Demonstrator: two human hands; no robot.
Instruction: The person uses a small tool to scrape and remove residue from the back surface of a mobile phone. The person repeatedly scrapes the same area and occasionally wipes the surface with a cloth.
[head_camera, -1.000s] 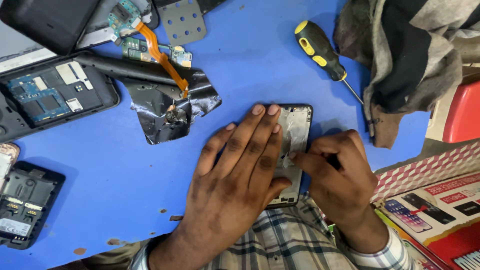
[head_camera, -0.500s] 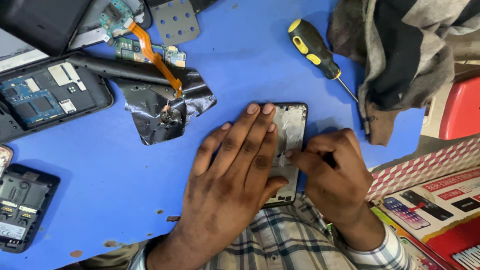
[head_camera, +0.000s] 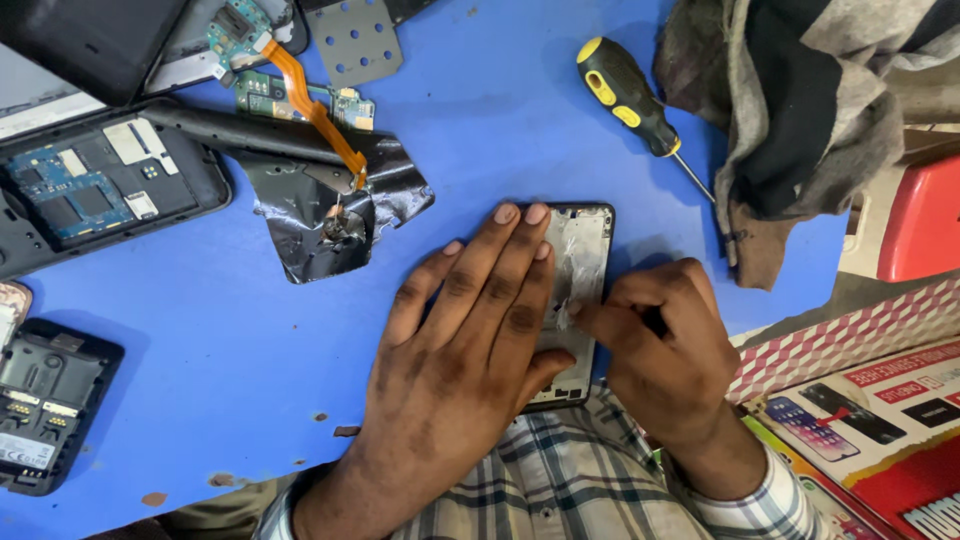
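— Right, any packaging?
— Red and pink phone boxes (head_camera: 860, 410), lower right, beside the blue table (head_camera: 500, 120).
— Hands?
— Centre frame: left hand (head_camera: 465, 350) lies flat on the phone frame (head_camera: 577, 262); right hand (head_camera: 665, 360) pinches at its middle.

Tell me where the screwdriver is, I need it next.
The screwdriver lies on the blue table at upper right, beside the cloth, beyond the right hand.

Plaid sleeves (head_camera: 770, 490) — grey, white, buttoned.
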